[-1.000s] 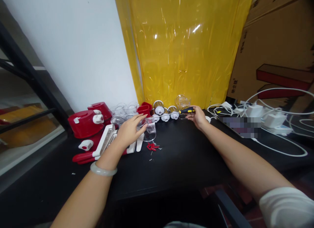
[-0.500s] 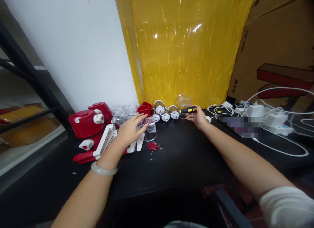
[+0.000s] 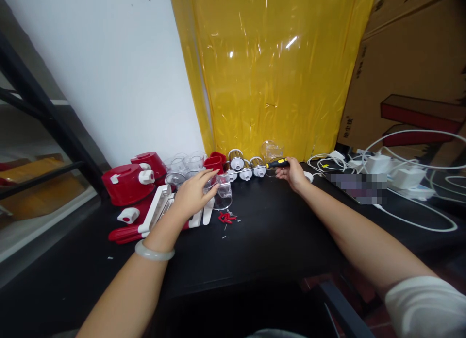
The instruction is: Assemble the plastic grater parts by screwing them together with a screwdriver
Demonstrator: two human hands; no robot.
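Observation:
A black-and-yellow screwdriver (image 3: 278, 163) lies nearly level in the fingers of my right hand (image 3: 294, 175). Its long metal shaft runs left to a clear plastic part (image 3: 224, 192); the tip is hard to make out. My left hand (image 3: 194, 192) grips that part from above and the left, covering some of it. Just in front of it is a small heap of red plastic pieces (image 3: 226, 217) with loose silver screws (image 3: 224, 237) around it. Behind the shaft, several metal drums with white ends (image 3: 258, 167) are stacked.
To the left stand red housings with white knobs (image 3: 124, 182) and red-and-white handles (image 3: 125, 232). Clear cups (image 3: 178, 162) and red pieces (image 3: 214, 162) sit by the wall. White cables, chargers (image 3: 378, 165) and a tablet (image 3: 358, 187) occupy the right, beside a cardboard box (image 3: 404, 71).
The screwdriver handle has turned a little about its length, as its yellow marks show differently. Both hands and the clear part stay in nearly the same place.

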